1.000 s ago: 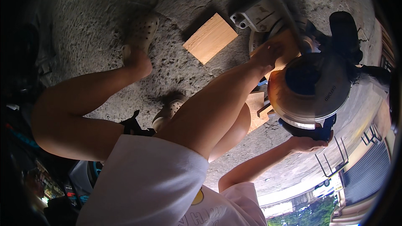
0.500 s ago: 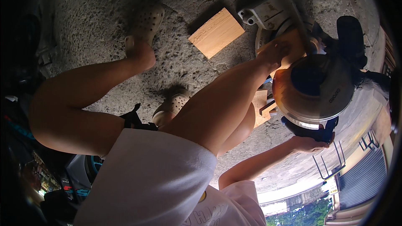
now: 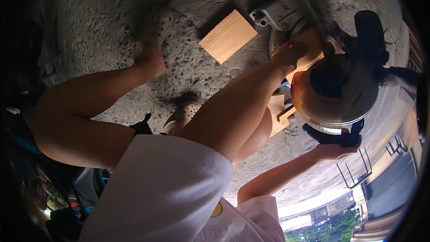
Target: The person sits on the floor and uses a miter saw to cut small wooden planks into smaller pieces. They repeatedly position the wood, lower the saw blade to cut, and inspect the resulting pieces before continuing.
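Note:
A miter saw (image 3: 365, 85) stands on the rough ground at the right, with a rounded see-through blade guard (image 3: 302, 92). My left hand (image 3: 293, 54) is on a wooden board (image 3: 315, 44) lying on the saw's base, its fingers bent over the wood. The shade there blurs the fingertips. Wrapped around the saw's dark handle (image 3: 329, 139), my right hand (image 3: 336, 151) is closed. The guard and saw head hide the blade and the board's far end.
A cut wooden board (image 3: 228, 36) lies flat on the concrete left of the saw. More wood pieces (image 3: 277, 107) lie below the saw, partly behind my knee. My feet in beige clogs (image 3: 154, 29) rest on the ground. Dark metal brackets (image 3: 354, 170) appear at lower right.
The view has shifted slightly, so the loose board and saw base sit a little further left. My right hand appears slightly further right and higher. Both hands keep their hold.

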Demonstrator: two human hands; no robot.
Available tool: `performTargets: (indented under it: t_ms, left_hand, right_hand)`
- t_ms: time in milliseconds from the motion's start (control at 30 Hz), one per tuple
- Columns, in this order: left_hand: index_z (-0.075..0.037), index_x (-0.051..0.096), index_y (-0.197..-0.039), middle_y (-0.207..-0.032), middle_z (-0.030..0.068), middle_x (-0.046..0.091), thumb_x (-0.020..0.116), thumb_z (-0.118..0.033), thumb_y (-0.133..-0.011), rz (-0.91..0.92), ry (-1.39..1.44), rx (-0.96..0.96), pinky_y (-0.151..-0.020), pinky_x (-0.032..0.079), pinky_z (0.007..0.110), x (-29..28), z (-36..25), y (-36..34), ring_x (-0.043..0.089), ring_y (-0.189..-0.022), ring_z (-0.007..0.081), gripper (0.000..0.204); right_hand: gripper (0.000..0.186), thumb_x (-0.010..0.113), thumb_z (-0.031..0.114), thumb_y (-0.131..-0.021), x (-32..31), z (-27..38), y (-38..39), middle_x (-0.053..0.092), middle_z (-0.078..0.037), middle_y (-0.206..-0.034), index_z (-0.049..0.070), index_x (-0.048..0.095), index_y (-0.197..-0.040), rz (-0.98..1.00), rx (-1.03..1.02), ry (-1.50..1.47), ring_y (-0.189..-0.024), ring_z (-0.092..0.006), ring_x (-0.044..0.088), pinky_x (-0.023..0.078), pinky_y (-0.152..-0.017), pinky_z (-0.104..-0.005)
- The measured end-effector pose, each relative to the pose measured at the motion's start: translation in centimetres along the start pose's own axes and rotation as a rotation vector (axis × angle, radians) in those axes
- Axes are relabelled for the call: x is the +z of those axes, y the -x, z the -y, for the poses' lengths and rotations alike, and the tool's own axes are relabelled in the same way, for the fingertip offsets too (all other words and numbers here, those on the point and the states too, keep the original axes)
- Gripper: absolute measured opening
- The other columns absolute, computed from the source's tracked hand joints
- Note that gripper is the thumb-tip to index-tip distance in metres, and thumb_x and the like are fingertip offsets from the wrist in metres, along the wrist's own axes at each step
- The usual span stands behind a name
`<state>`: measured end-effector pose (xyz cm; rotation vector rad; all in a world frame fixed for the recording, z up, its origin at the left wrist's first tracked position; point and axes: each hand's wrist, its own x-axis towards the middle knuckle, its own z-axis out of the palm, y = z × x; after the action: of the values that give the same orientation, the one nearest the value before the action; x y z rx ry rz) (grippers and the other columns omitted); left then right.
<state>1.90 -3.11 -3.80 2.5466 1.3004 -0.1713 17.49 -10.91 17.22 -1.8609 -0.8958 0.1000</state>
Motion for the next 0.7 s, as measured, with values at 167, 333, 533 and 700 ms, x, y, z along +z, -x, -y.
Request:
performTargets:
  t_ms: [167,333,533,700]
  left_hand:
    - [-0.01,0.03,-0.149,-0.159,0.005,0.017,0.046,-0.015,-0.094,0.127,-0.069,0.089,-0.12,0.015,0.039,-3.1,-0.3,0.2,0.018,-0.146,0.0225,0.057]
    - [-0.009,0.03,-0.149,-0.159,0.0026,0.018,0.035,-0.018,-0.098,0.063,-0.075,0.016,-0.12,0.016,0.041,-1.2,0.6,-0.1,0.018,-0.145,0.0205,0.052]
    - [-0.006,0.03,-0.148,-0.158,0.0059,0.02,0.042,-0.017,-0.096,0.044,-0.081,0.078,-0.12,0.015,0.041,-1.6,0.1,0.2,0.019,-0.145,0.023,0.055]
    - [-0.006,0.03,-0.149,-0.158,0.0062,0.021,0.045,-0.018,-0.094,0.027,-0.154,0.092,-0.12,0.016,0.043,-1.9,0.4,0.4,0.019,-0.145,0.0237,0.057]
  right_hand:
    - [0.06,0.026,0.055,-0.101,-2.8,1.0,-6.0,0.057,-0.011,-0.086,0.006,0.05,-0.126,0.128,0.184,-0.088,-0.071,-0.0199,0.056,0.049,-0.062,-0.0322]
    - [0.057,0.026,0.055,-0.101,-2.1,3.0,-11.3,0.06,-0.008,-0.083,0.008,0.052,-0.121,0.253,0.421,-0.132,-0.068,-0.0189,0.057,0.048,-0.062,-0.0344]
    - [0.053,0.023,0.049,-0.103,-2.8,2.6,-12.1,0.062,-0.007,-0.079,0.008,0.054,-0.114,0.199,0.507,-0.081,-0.064,-0.0185,0.058,0.049,-0.06,-0.0324]
    - [0.05,0.023,0.046,-0.104,-2.3,3.0,-11.0,0.062,-0.007,-0.079,0.008,0.053,-0.117,0.14,0.494,-0.082,-0.063,-0.0178,0.058,0.049,-0.058,-0.0319]
